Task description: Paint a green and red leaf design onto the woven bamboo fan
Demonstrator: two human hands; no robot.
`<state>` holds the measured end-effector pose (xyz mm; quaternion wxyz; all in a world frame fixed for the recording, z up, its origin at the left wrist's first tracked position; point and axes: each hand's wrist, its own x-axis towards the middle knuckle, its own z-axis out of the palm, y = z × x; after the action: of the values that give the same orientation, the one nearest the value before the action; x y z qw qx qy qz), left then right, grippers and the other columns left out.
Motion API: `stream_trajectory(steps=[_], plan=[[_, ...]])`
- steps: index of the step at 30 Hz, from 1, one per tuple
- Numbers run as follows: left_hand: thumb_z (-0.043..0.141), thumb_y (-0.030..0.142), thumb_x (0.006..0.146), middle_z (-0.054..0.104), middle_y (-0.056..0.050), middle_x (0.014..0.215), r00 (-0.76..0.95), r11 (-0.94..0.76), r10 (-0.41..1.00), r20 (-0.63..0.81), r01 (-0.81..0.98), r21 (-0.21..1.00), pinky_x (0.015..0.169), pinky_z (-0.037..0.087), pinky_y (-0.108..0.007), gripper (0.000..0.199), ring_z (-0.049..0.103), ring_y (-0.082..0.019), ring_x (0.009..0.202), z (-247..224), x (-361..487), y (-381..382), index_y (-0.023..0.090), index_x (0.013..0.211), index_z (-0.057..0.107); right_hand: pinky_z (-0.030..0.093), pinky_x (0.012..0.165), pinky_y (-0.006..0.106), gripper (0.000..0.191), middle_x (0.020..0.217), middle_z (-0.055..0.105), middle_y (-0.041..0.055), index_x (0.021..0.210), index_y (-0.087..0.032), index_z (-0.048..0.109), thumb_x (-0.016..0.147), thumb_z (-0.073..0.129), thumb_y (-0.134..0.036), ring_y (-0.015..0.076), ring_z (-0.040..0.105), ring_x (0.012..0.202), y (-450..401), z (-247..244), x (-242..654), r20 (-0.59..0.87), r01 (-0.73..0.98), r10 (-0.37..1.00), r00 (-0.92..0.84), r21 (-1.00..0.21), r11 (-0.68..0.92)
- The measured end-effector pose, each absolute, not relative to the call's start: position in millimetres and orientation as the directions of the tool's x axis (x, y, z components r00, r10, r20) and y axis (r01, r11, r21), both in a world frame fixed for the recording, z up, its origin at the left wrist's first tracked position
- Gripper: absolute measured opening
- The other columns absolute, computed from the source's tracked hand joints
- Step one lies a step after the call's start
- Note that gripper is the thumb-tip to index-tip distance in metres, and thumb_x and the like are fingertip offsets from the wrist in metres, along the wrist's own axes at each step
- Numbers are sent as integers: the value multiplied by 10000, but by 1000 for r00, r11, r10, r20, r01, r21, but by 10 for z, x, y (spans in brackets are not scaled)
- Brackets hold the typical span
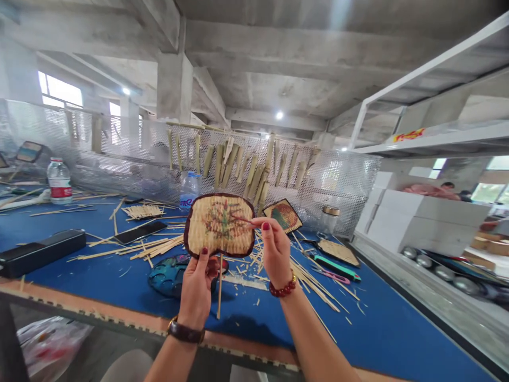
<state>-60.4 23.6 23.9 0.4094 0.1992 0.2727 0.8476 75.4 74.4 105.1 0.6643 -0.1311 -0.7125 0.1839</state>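
Observation:
A woven fan with a dark brown border and a painted green and reddish pattern is held upright over the table. My left hand grips its lower edge, the thumb on the front and the fingers behind, beside the thin wooden handle. My right hand pinches a slim reddish-brown stick, whose far end lies over the painted pattern; whether it touches the surface cannot be told. Behind and below the fan sits a blue palette with round wells, partly hidden by my left hand and the fan.
On the blue table lie scattered bamboo strips, a phone, a black case, a green cutter and pink-handled scissors. Bottles, a glass jar and another fan stand toward the mesh partition.

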Motion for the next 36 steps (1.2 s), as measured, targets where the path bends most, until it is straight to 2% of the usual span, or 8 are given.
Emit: stream_trajectory(steps=[5, 12, 16, 23, 30, 36], plan=[[805, 430, 674, 704, 18, 756, -573, -496, 808, 135, -539, 681, 552, 453, -188, 374, 602, -75, 579, 259, -556, 258, 191, 937, 689, 483, 954, 394, 262, 1020, 702, 43, 1022, -259, 665, 1000, 403, -252, 184, 617, 1044, 691, 1091, 682, 926, 29, 332, -179, -332, 943], [782, 495, 681, 682, 9, 720, -576, -472, 806, 141, -479, 740, 552, 429, -178, 401, 596, -81, 615, 245, -560, 223, 184, 918, 691, 473, 970, 373, 262, 1040, 712, 33, 1057, -246, 667, 992, 415, -223, 173, 604, 1051, 699, 1251, 500, 927, 72, 252, -278, -242, 968], [765, 503, 703, 686, -2, 703, -557, -464, 816, 155, -471, 750, 563, 440, -183, 390, 609, -94, 630, 238, -593, 197, 176, 903, 693, 480, 944, 361, 262, 1019, 712, 40, 1033, -234, 667, 991, 409, -219, 177, 610, 1021, 711, 1196, 494, 915, 119, 260, -307, -234, 965], [801, 470, 667, 692, -11, 686, -564, -471, 817, 117, -536, 700, 549, 444, -196, 376, 617, -101, 587, 194, -638, 236, 155, 840, 691, 508, 853, 374, 256, 914, 702, 58, 933, -222, 654, 982, 403, -230, 199, 622, 936, 672, 1068, 616, 927, 169, 300, -227, -266, 949], [788, 457, 688, 686, -12, 714, -558, -479, 818, 139, -526, 703, 546, 442, -197, 343, 612, -99, 599, 219, -625, 221, 169, 849, 695, 479, 955, 382, 253, 1008, 707, 51, 1008, -231, 662, 974, 412, -215, 190, 613, 1031, 670, 1090, 539, 924, 152, 238, -300, -200, 968], [789, 441, 684, 673, -18, 685, -567, -474, 815, 116, -539, 696, 537, 444, -202, 324, 618, -112, 589, 220, -633, 241, 164, 815, 685, 499, 874, 368, 243, 903, 692, 50, 917, -220, 643, 968, 406, -201, 191, 624, 928, 664, 1041, 586, 937, 178, 266, -228, -228, 957]])
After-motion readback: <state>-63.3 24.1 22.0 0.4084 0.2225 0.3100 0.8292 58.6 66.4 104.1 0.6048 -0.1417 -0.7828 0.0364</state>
